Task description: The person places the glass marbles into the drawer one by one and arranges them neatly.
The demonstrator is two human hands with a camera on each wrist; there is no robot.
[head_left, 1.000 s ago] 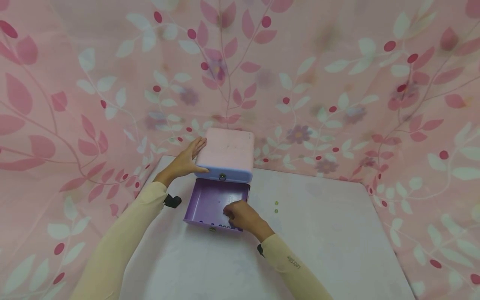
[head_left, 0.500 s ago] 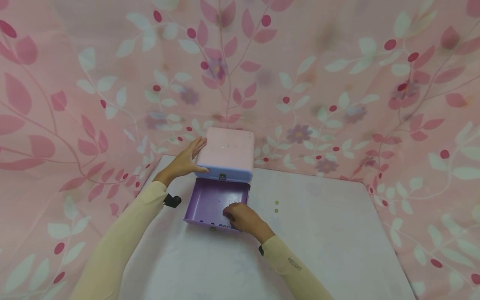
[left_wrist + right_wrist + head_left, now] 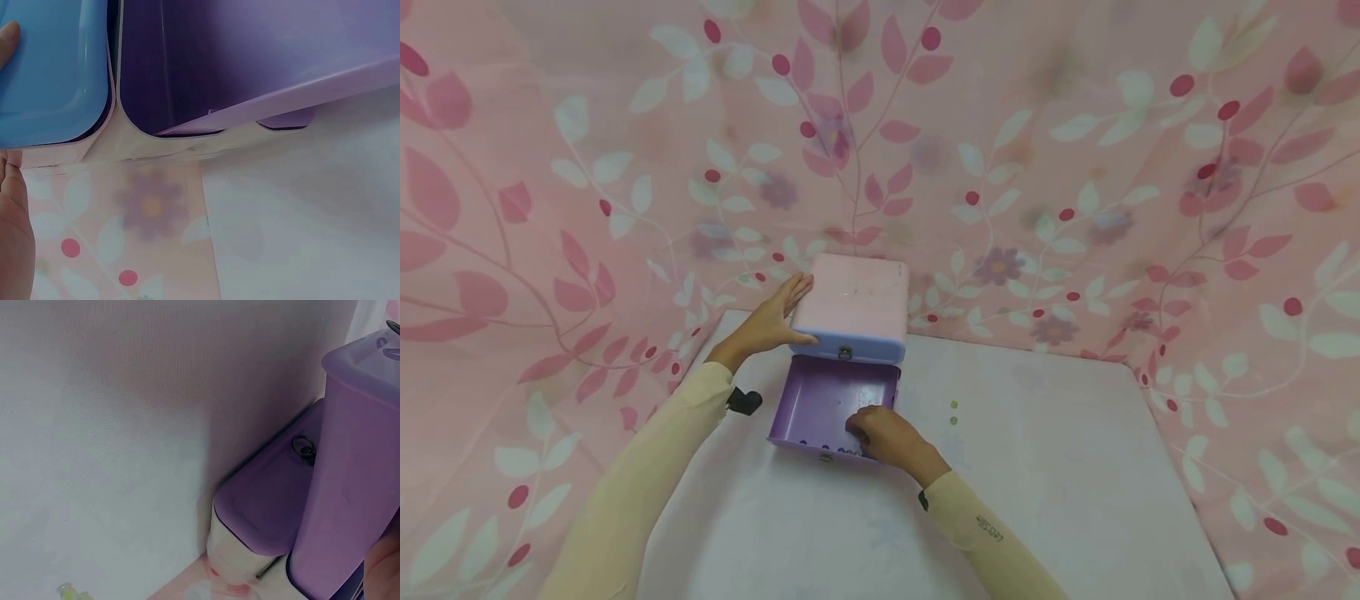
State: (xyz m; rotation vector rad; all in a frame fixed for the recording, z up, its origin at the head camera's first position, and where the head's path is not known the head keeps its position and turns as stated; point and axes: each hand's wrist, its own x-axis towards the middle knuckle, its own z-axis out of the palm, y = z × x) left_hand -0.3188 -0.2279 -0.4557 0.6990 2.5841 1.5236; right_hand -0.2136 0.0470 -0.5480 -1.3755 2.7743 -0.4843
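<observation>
My left hand [image 3: 767,327] rests against the left side of a small drawer cabinet [image 3: 853,296] with a pink top, fingers straight along the side. Its thumb [image 3: 9,42] presses on the blue drawer front [image 3: 53,69]. Below, a purple drawer [image 3: 816,400] stands pulled out. Small dark bead-like pieces [image 3: 825,448] lie along its front wall. My right hand [image 3: 891,437] reaches over the drawer's right side, fingers curled down inside; I cannot tell whether they hold a piece. In the right wrist view, only the hand's edge shows beside the purple drawer [image 3: 350,469].
Two small yellow-green pieces [image 3: 953,405] lie on the white table [image 3: 1045,467] right of the cabinet. A closed lower purple drawer [image 3: 265,506] has a ring pull [image 3: 304,447]. A pink floral cloth [image 3: 1075,208] hangs close behind the cabinet.
My right hand has dipped slightly lower at the drawer's right side since a second ago, then stayed nearly still. The left hand and the cabinet have not moved.
</observation>
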